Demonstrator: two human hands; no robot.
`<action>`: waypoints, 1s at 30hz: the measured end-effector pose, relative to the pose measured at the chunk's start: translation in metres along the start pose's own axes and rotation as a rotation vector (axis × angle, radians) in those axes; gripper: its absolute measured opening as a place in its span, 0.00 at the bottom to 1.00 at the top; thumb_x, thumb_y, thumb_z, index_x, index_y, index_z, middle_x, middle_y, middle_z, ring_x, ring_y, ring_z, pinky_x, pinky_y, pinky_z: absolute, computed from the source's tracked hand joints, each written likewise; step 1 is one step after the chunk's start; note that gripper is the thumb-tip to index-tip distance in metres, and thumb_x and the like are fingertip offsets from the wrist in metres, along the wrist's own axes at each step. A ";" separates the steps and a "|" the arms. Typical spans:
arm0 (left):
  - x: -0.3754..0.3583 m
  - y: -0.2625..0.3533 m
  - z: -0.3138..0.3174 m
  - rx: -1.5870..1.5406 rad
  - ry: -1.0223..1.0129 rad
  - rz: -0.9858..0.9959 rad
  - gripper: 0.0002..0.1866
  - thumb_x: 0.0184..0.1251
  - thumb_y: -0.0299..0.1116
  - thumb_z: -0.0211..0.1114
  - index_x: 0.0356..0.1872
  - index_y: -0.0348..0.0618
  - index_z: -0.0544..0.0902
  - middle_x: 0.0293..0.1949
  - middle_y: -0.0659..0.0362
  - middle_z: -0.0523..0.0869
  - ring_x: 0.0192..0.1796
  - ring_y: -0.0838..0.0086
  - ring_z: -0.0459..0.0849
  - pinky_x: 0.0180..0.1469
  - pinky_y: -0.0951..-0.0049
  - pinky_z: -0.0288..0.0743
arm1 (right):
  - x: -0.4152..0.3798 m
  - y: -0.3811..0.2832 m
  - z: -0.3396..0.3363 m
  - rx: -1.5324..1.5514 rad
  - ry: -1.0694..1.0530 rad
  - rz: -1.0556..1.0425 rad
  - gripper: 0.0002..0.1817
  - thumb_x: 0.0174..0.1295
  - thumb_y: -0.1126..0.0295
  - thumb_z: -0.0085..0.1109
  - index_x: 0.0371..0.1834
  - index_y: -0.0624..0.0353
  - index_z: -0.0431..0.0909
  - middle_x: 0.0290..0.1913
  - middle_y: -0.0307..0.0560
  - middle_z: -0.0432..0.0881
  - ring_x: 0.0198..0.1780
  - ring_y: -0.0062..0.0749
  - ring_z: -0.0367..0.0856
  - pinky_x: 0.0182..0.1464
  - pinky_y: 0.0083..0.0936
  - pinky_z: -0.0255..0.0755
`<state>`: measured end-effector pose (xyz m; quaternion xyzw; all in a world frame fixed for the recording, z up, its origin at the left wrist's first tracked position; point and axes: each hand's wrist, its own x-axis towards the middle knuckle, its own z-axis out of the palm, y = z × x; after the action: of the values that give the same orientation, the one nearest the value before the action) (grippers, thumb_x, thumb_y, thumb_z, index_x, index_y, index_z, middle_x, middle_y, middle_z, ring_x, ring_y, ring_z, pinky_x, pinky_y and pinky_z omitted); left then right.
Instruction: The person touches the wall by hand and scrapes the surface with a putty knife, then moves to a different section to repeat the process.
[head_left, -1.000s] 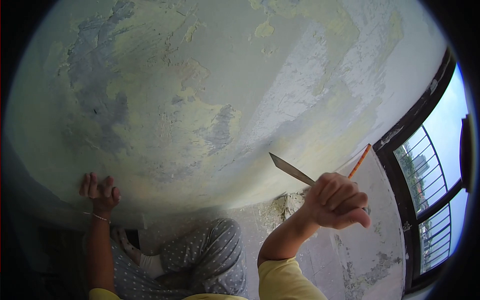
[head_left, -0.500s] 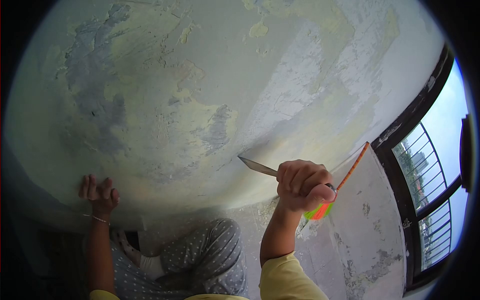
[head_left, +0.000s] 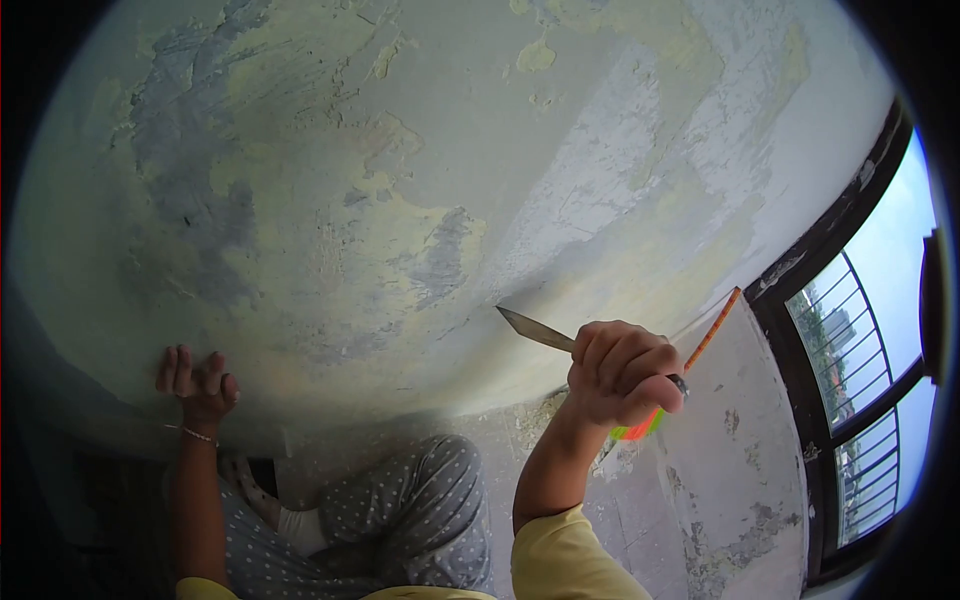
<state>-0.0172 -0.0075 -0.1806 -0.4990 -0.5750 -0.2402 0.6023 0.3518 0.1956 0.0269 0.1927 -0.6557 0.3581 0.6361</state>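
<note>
Your right hand (head_left: 622, 372) is fisted tight around the scraper (head_left: 540, 331), its blade tip touching the peeling wall (head_left: 400, 200). Your left hand (head_left: 196, 380) lies flat and open against the wall low down, well apart. The window frame (head_left: 820, 250) bounds your right.

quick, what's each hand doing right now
Left hand: open, pressed flat against the wall, holding nothing.
Right hand: closed around the scraper, blade tip at the wall.

- Right hand (head_left: 622, 372) grips a scraper (head_left: 540, 332), its blade tip against the peeling wall (head_left: 400, 200).
- Left hand (head_left: 197, 380) rests flat on the wall, low down.
- Barred window (head_left: 860, 340) at right.
</note>
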 end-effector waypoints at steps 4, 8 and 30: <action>-0.006 -0.004 0.003 0.040 -0.022 0.015 0.20 0.76 0.47 0.39 0.62 0.56 0.69 0.67 0.50 0.61 0.68 0.57 0.59 0.64 0.56 0.56 | 0.014 -0.039 0.000 0.124 -0.050 -0.116 0.30 0.65 0.45 0.51 0.15 0.54 0.56 0.09 0.32 0.55 0.08 0.18 0.51 0.11 0.15 0.46; -0.002 -0.001 0.002 0.024 0.001 0.009 0.20 0.76 0.48 0.38 0.61 0.57 0.69 0.67 0.50 0.61 0.68 0.57 0.59 0.64 0.56 0.56 | 0.010 -0.023 -0.010 0.096 0.039 -0.117 0.30 0.65 0.45 0.51 0.15 0.55 0.56 0.10 0.33 0.56 0.08 0.19 0.51 0.11 0.17 0.47; 0.000 -0.002 0.002 0.021 0.001 0.003 0.20 0.75 0.49 0.39 0.61 0.58 0.69 0.67 0.51 0.61 0.68 0.57 0.60 0.64 0.56 0.55 | -0.003 -0.001 0.001 0.027 -0.030 0.052 0.29 0.64 0.44 0.51 0.16 0.57 0.60 0.10 0.36 0.58 0.08 0.23 0.55 0.10 0.23 0.50</action>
<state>-0.0196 -0.0070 -0.1807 -0.4932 -0.5765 -0.2334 0.6083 0.3520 0.1933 0.0239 0.1895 -0.6649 0.3803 0.6142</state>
